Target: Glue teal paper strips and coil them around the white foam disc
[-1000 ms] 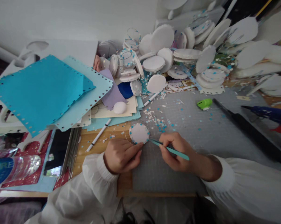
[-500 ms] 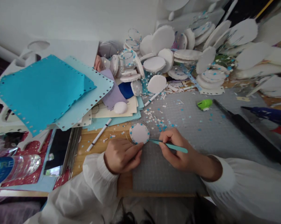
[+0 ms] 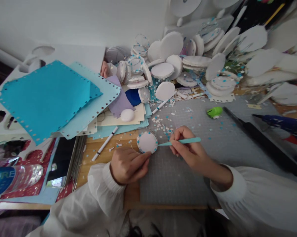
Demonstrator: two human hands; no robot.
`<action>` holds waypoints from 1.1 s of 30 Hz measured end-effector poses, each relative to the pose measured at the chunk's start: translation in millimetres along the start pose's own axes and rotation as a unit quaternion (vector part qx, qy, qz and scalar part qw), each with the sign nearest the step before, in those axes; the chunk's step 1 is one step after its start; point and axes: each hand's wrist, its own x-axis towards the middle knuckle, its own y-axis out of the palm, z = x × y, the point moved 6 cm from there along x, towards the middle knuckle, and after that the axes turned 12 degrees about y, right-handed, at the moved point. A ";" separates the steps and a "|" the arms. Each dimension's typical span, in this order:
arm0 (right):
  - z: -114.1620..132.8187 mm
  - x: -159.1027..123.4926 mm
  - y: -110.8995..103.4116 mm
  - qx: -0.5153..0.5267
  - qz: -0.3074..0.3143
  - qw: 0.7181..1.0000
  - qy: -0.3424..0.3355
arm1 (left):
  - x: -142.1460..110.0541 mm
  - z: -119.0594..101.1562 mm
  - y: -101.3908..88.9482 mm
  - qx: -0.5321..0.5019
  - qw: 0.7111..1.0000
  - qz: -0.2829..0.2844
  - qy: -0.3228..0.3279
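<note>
A white round disc [image 3: 147,142] with small blue pieces around its rim lies where the wood and the grey cutting mat [image 3: 178,184] meet. My left hand [image 3: 130,164] is closed at its lower edge, the fingertips pinching the rim. Light-blue tweezers [image 3: 187,141] are held in my right hand [image 3: 187,148], their tip at the disc's right edge. Whether the tips grip a piece is too small to tell. A thin wire loop shows behind the disc. Tiny white and blue paper stars [image 3: 160,126] are scattered just beyond it.
Many white discs [image 3: 166,67] are heaped at the back. Blue punched paper sheets [image 3: 47,98] lie left, above a phone [image 3: 61,161] and a water bottle [image 3: 15,177]. A white pen [image 3: 105,144] is near my left hand. At right are a green clip-like item [image 3: 214,112], a black-handled tool [image 3: 264,141] and a blue glue gun [image 3: 281,123].
My right hand has shifted slightly upward, and the tweezers have turned from sloping down to the right to nearly level. My left hand stays at the disc.
</note>
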 end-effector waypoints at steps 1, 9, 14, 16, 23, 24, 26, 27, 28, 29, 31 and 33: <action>-0.6 1.6 0.4 0.026 0.008 1.000 0.012 | 0.2 0.1 -1.1 -0.001 1.000 -0.005 -0.002; -0.7 -2.8 10.3 0.185 0.048 0.979 0.078 | -0.6 1.4 -6.9 -0.031 0.996 -0.069 -0.049; 0.9 -8.9 16.0 0.252 0.056 0.959 0.115 | -0.8 1.0 -5.9 -0.070 0.991 -0.086 -0.070; 1.2 -9.5 17.1 0.270 0.057 0.953 0.128 | -0.9 2.0 -6.4 -0.088 0.989 -0.089 -0.082; 7.9 -8.9 12.9 0.295 0.075 0.945 0.121 | -4.7 10.4 -7.5 -0.238 0.944 -0.106 -0.205; 11.1 -9.0 10.8 0.298 0.080 0.944 0.114 | -7.7 12.7 -4.9 -0.286 0.920 -0.117 -0.242; 19.6 -9.2 5.6 0.299 0.088 0.945 0.095 | -14.1 15.9 2.2 -0.384 0.859 -0.142 -0.306; 24.2 -9.5 2.7 0.296 0.088 0.947 0.084 | -16.7 16.3 6.0 -0.428 0.829 -0.151 -0.327; 28.5 -9.8 -0.1 0.291 0.088 0.950 0.072 | -18.5 16.2 9.5 -0.467 0.802 -0.157 -0.339; 32.1 -10.2 -2.6 0.285 0.086 0.953 0.061 | -19.6 15.7 12.4 -0.499 0.779 -0.158 -0.345; 36.0 -11.3 -6.0 0.269 0.081 0.959 0.043 | -19.9 14.3 16.0 -0.547 0.746 -0.154 -0.346; 35.3 -13.1 -7.1 0.252 0.080 0.964 0.029 | -17.8 12.4 17.0 -0.583 0.726 -0.146 -0.334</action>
